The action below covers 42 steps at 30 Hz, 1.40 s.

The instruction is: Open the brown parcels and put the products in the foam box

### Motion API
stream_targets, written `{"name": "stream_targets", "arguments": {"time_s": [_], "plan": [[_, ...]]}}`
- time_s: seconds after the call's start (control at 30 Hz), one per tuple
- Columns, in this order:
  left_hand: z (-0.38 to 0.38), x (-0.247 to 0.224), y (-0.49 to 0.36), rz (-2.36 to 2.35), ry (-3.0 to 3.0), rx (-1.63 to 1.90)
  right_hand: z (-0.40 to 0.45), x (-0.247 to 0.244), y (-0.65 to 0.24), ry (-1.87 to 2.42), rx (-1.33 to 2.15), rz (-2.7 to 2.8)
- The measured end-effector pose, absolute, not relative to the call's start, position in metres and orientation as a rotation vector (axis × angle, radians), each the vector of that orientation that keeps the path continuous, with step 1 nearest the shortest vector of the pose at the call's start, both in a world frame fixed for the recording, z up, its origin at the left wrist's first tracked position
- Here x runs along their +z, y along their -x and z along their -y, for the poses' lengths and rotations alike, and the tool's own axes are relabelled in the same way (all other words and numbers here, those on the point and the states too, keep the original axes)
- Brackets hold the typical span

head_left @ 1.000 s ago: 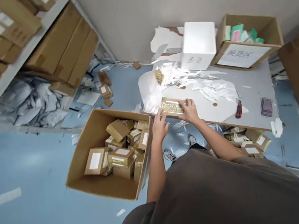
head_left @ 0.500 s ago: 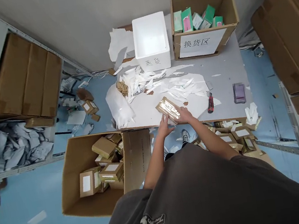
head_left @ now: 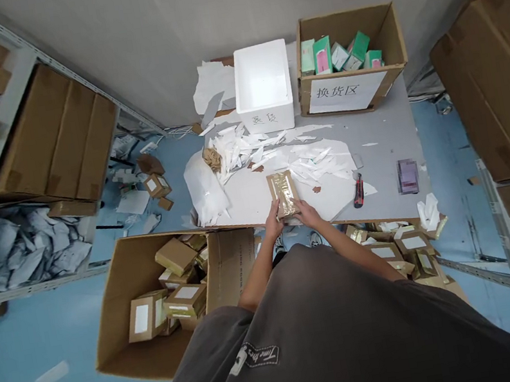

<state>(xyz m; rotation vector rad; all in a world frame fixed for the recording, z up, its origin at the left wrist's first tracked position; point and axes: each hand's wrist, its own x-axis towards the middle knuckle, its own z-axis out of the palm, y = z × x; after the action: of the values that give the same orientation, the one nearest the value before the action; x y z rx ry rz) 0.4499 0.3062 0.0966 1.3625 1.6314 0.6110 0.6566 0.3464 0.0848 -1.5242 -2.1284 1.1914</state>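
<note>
A person in a dark shirt (head_left: 323,336) stands at a cluttered counter (head_left: 386,140), shoes (head_left: 315,239) just showing below its near edge. To the left, an open carton (head_left: 107,326) holds a jumble of taped brown boxes (head_left: 184,300); labelled packages (head_left: 413,243) are piled low on the right, by the counter's front. At that edge, the left hand (head_left: 273,220) and the right hand (head_left: 308,213) share a small brown parcel (head_left: 283,191) wrapped in shiny tape, the grip of each clamped on it near its closer corners. Whether the parcel touches the counter or is lifted slightly cannot be told. A red-and-black cutter (head_left: 358,190) lies to its right, with a purplish item (head_left: 408,176), its details blurred, farther right. Past the parcel, torn white paper strips (head_left: 314,165) spread across the surface, a crumpled brown wad (head_left: 212,159) at their left end. At the rear, a white foam box (head_left: 267,118) with handwriting on its front stands beside a cardboard bin (head_left: 391,41) bearing a paper sign (head_left: 347,92); green-and-white packs (head_left: 323,55) lean inside. Behind rises a grey wall (head_left: 229,6).
</note>
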Motion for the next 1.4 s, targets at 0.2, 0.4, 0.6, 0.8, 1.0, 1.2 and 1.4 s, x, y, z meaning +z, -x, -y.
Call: {"name": "stream_targets", "arguments": {"time_s": [0.2, 0.4, 0.6, 0.8, 1.0, 1.2, 1.4], "plan": [[-0.364, 0.134, -0.407, -1.668, -1.251, 0.907, -0.398, 0.142, -0.626, 1.819, 1.017, 1.851], [-0.406, 0.128, -0.385, -1.629, -1.235, 0.783, -0.442, 0.149, -0.572, 1.945, 0.952, 1.755], [-0.401, 0.115, -0.385, -1.388, -1.544, 0.633, -0.420, 0.123, -0.593, 1.676, 0.934, 1.835], [-0.403, 0.126, -0.378, -1.443, -1.512, 0.624, -0.387, 0.126, -0.607, 1.704, 0.953, 1.758], [-0.430, 0.127, -0.361, -1.566, -1.441, 0.695, -0.443, 0.133, -0.578, 1.784, 0.963, 1.595], [-0.407, 0.097, -0.346, -1.458, -1.493, 0.502, -0.449, 0.107, -0.561, 1.793, 1.001, 1.735], [-0.374, 0.095, -0.354, -1.335, -1.562, 0.358, -0.380, 0.090, -0.584, 1.704, 1.153, 1.874]]}}
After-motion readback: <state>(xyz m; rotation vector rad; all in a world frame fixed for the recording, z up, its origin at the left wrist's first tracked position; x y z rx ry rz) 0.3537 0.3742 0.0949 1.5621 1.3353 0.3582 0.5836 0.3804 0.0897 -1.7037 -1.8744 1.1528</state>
